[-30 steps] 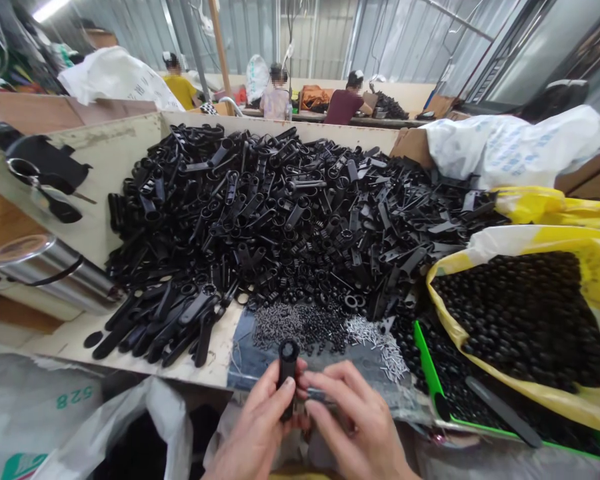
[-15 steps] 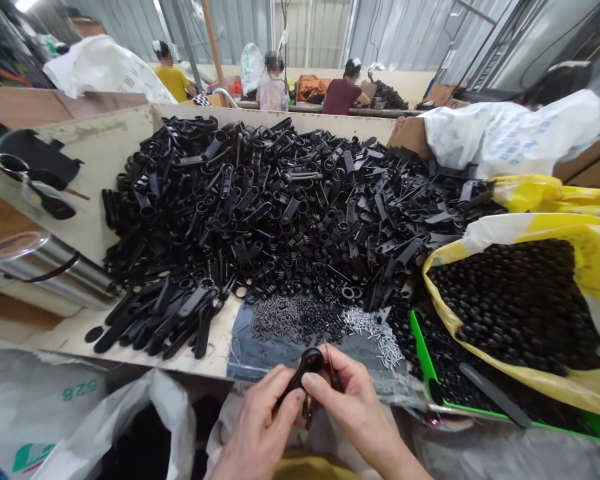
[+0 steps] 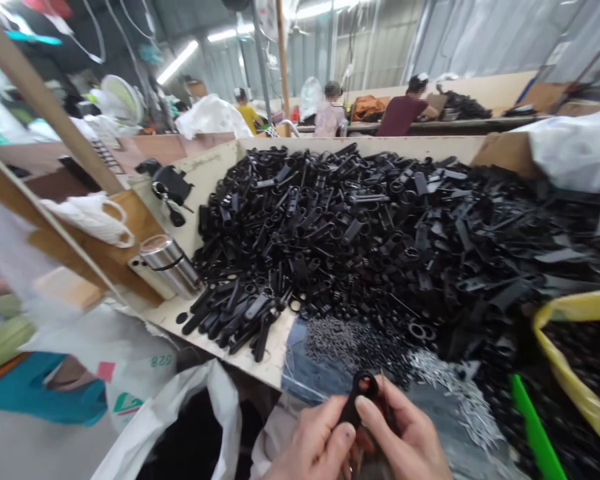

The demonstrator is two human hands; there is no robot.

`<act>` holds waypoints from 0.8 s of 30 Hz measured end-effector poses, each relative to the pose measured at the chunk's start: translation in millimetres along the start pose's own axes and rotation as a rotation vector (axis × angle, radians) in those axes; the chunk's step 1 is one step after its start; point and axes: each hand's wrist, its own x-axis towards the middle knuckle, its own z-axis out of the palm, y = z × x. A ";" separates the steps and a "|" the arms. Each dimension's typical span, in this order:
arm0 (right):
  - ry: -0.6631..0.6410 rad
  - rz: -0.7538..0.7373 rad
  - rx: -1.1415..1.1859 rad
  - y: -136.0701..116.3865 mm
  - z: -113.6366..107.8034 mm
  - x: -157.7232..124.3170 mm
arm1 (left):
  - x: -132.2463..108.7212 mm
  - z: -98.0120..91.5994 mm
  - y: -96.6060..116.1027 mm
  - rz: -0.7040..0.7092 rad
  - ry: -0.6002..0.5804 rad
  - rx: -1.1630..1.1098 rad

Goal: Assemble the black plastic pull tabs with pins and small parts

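Along the near left of the bench, a white woven sack point(image 3: 130, 357) is sagging with "528" printed on it, the only writing you can read here. Beyond it, a stainless steel tumbler point(image 3: 170, 265) is lying at a tilt against the pale bench wall point(image 3: 205, 177), beside a spill of long black plastic pieces.

Near the middle, your left hand point(image 3: 313, 448) is pinching a black plastic handle piece point(image 3: 359, 400) with its fingers close together, and your right hand point(image 3: 405, 435) is gripping the same piece from the other side, its fingers also tight on it. The piece is tilting, its long axis rising from lower left to upper right, with its ringed end pointing up and away from you. It is being held just in front of a denim scrap point(image 3: 305, 357) and a heap of black plastic parts point(image 3: 360, 227). To the right, steel pins point(image 3: 455, 393) are lying scattered near a green tray edge point(image 3: 535, 427) and a yellow bag point(image 3: 570, 340).
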 end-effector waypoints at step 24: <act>0.085 -0.494 -1.001 -109.7 85.7 225.1 | 80.4 -174.5 26.1 0.627 0.873 1.161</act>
